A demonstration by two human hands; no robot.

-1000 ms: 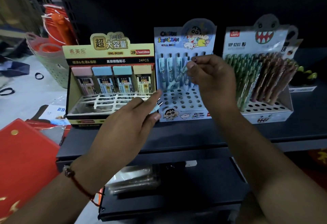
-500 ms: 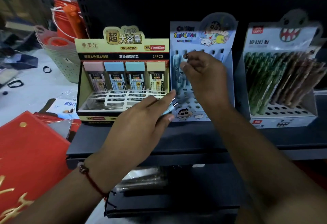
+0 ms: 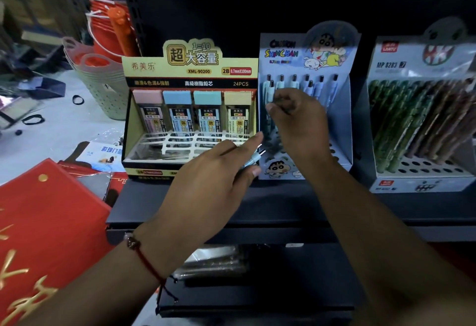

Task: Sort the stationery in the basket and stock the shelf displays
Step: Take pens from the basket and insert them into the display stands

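Observation:
A blue cartoon pen display (image 3: 304, 50) stands in the middle of the dark shelf (image 3: 257, 197), with several pale pens upright in its back row. My right hand (image 3: 296, 122) is in front of it and pinches a pale green pen (image 3: 270, 94) at the display's left side. My left hand (image 3: 213, 173) hovers lower, in front of the display's front left corner, holding a few pens (image 3: 253, 157) whose tips stick out between thumb and fingers.
A yellow pencil-lead display (image 3: 190, 68) stands left of the cartoon one. A display of green and brown pens (image 3: 417, 119) stands to the right. Stacked baskets (image 3: 100, 86) and red bags (image 3: 103, 24) sit far left. A red folder (image 3: 38, 212) lies lower left.
The camera view has shifted left, so the displays sit further right in view. My right hand has moved leftward and down along the cartoon display with its pen. My left hand keeps its pens.

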